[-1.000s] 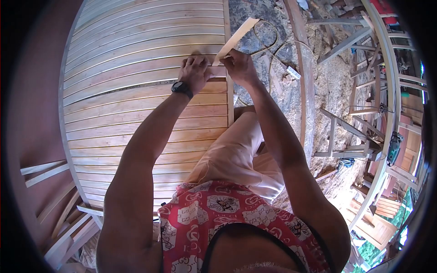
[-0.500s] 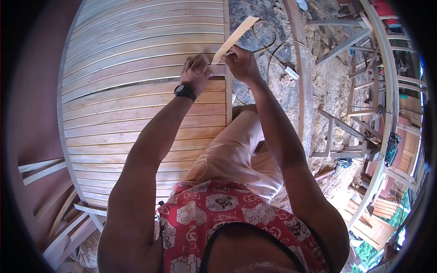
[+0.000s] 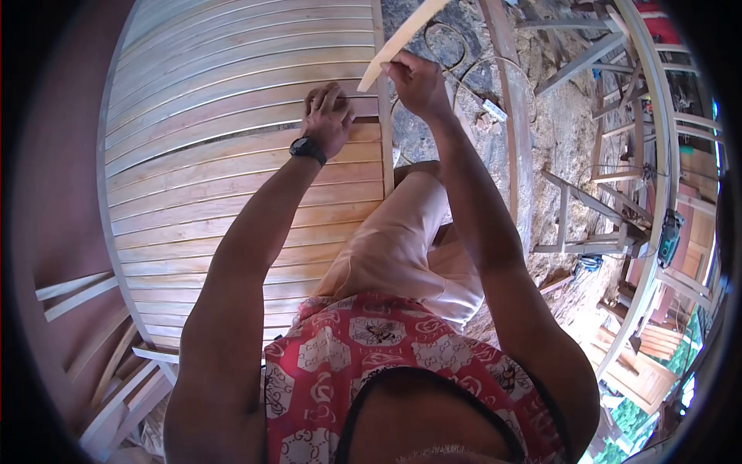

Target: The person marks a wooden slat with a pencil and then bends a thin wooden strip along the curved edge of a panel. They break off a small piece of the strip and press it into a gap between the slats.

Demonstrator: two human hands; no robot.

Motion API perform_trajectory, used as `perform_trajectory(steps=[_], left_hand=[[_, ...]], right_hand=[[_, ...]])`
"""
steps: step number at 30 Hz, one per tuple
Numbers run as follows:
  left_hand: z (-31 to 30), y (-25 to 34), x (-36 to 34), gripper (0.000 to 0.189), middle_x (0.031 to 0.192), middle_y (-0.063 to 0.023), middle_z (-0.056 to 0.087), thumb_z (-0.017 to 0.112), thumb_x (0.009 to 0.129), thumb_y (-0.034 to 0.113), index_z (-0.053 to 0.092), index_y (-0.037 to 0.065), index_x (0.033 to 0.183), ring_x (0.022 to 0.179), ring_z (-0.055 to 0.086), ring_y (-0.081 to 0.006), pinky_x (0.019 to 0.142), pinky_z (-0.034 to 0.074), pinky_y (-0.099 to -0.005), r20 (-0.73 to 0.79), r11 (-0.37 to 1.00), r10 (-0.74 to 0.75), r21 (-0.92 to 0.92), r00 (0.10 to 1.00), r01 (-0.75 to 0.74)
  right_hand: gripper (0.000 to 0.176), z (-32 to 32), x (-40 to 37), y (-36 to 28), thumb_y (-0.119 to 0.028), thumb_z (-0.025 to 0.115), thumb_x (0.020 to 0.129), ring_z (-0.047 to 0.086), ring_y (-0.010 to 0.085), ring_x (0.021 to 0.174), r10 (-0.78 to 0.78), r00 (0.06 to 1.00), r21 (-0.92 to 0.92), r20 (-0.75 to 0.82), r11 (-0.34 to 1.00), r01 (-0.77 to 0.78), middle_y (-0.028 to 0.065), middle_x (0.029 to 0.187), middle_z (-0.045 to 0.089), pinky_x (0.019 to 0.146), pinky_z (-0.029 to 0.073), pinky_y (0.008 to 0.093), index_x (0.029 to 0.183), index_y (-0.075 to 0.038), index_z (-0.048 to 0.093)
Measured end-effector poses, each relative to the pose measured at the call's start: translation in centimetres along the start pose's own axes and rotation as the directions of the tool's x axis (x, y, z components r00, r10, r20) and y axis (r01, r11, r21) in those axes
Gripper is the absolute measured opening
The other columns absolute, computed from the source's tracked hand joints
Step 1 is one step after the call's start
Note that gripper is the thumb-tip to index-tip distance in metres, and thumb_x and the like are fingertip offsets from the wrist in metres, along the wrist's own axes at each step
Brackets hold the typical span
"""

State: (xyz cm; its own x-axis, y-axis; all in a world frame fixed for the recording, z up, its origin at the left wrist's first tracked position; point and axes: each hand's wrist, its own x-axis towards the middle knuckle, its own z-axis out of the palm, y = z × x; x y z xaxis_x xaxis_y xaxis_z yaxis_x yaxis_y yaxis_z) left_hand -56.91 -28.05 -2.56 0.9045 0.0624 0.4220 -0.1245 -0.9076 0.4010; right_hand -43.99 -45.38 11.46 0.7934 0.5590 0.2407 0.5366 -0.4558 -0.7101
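A pale, thin strip slants up past the right edge of the slatted wooden panel, and my right hand pinches it near its lower end. That lower end lies over the panel's edge strip. My left hand, with a black watch on the wrist, rests on the slats just left of the strip, its fingers bent against the wood. Whether anything small lies under those fingers is hidden. A dark gap between two slats runs by the left hand.
Beyond the panel's right edge lie rough ground with a looped cable and a long wooden beam. Wooden frames stand at the right, near a green power tool. Boards lean at the lower left.
My right hand has moved up and slightly right with the strip, whose lower end is now farther from my left hand. My left hand has shifted slightly up and left.
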Motion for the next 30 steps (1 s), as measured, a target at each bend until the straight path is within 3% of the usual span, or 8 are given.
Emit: perform_trajectory(steps=[3, 5, 7, 8, 10, 18, 30], left_hand=[[-0.9, -0.1, 0.2, 0.044, 0.150, -0.0145, 0.049, 0.080, 0.085, 0.036, 0.074, 0.010, 0.120, 0.144, 0.041, -0.0374, 0.121, 0.030, -0.0559, 0.093, 1.000, 0.021, 0.002, 0.995, -0.022], [-2.2, 0.2, 0.6, 0.053, 0.153, -0.0146, 0.047, 0.083, 0.082, 0.042, 0.072, 0.012, 0.124, 0.146, 0.039, -0.0377, 0.122, 0.029, -0.0560, 0.159, 1.000, 0.020, 0.001, 0.987, -0.020], [-3.9, 0.4, 0.9, 0.072, 0.158, -0.0141, 0.043, 0.087, 0.075, 0.052, 0.069, 0.013, 0.132, 0.150, 0.036, -0.0379, 0.124, 0.026, -0.0556, 0.335, 1.000, -0.006, 0.001, 0.942, 0.006], [-3.9, 0.3, 0.7, 0.072, 0.158, -0.0141, 0.043, 0.087, 0.075, 0.052, 0.069, 0.013, 0.132, 0.150, 0.036, -0.0379, 0.124, 0.026, -0.0556, 0.332, 1.000, -0.012, 0.005, 0.943, 0.011], [-3.6, 0.0, 0.7, 0.078, 0.160, -0.0148, 0.041, 0.090, 0.071, 0.054, 0.067, 0.014, 0.134, 0.150, 0.035, -0.0390, 0.124, 0.028, -0.0552, 0.368, 0.999, -0.031, 0.036, 0.929, 0.019], [-3.3, -0.2, 0.7, 0.080, 0.160, -0.0161, 0.041, 0.090, 0.072, 0.053, 0.067, 0.009, 0.135, 0.154, 0.031, -0.0350, 0.126, 0.023, -0.0565, 0.343, 1.000, 0.001, 0.001, 0.939, -0.002], [-2.7, -0.6, 0.2, 0.081, 0.159, -0.0172, 0.040, 0.088, 0.075, 0.052, 0.063, 0.006, 0.137, 0.154, 0.030, -0.0339, 0.125, 0.022, -0.0578, 0.328, 1.000, 0.023, 0.003, 0.944, -0.026]], right_hand=[[0.020, -0.8, -0.6, -1.1, -0.017, 0.074, 0.097, 0.073, 0.0164, 0.073, 0.039, 0.999, 0.035, -0.007, 0.999, -0.039, 0.0146, 0.084, 0.077, 0.070, 0.056, 0.0324, 0.111, -0.003, 0.076], [0.019, -0.6, -1.6, -1.0, -0.017, 0.073, 0.097, 0.073, 0.0169, 0.074, 0.053, 0.998, -0.036, 0.032, 0.998, -0.052, 0.0150, 0.084, 0.076, 0.071, 0.056, 0.0324, 0.109, -0.002, 0.076], [0.018, 0.4, -2.7, -0.5, -0.017, 0.073, 0.097, 0.073, 0.0169, 0.074, 0.048, 0.995, -0.019, 0.088, 0.999, -0.047, 0.0145, 0.084, 0.076, 0.071, 0.057, 0.0332, 0.107, -0.003, 0.077], [0.017, 1.0, -3.2, -0.8, -0.022, 0.074, 0.093, 0.070, 0.0369, 0.070, 0.019, 0.999, 0.038, 0.031, 0.999, -0.020, 0.0180, 0.077, 0.070, 0.063, 0.053, 0.0441, 0.090, -0.005, 0.072], [0.016, 1.5, -4.1, -1.1, -0.021, 0.074, 0.093, 0.070, 0.0375, 0.071, 0.035, 0.999, 0.028, 0.037, 0.999, -0.036, 0.0182, 0.078, 0.070, 0.063, 0.054, 0.0445, 0.091, -0.005, 0.072], [0.011, 1.9, -5.9, -1.4, -0.016, 0.072, 0.093, 0.070, 0.0406, 0.076, 0.026, 1.000, -0.019, 0.000, 0.999, -0.026, 0.0187, 0.083, 0.070, 0.064, 0.053, 0.0471, 0.094, -0.006, 0.072], [0.005, 2.3, -6.1, -0.8, -0.011, 0.072, 0.092, 0.069, 0.0403, 0.074, 0.006, 0.999, 0.111, -0.047, 0.994, 0.000, 0.0191, 0.083, 0.069, 0.062, 0.052, 0.0442, 0.094, -0.006, 0.072]])
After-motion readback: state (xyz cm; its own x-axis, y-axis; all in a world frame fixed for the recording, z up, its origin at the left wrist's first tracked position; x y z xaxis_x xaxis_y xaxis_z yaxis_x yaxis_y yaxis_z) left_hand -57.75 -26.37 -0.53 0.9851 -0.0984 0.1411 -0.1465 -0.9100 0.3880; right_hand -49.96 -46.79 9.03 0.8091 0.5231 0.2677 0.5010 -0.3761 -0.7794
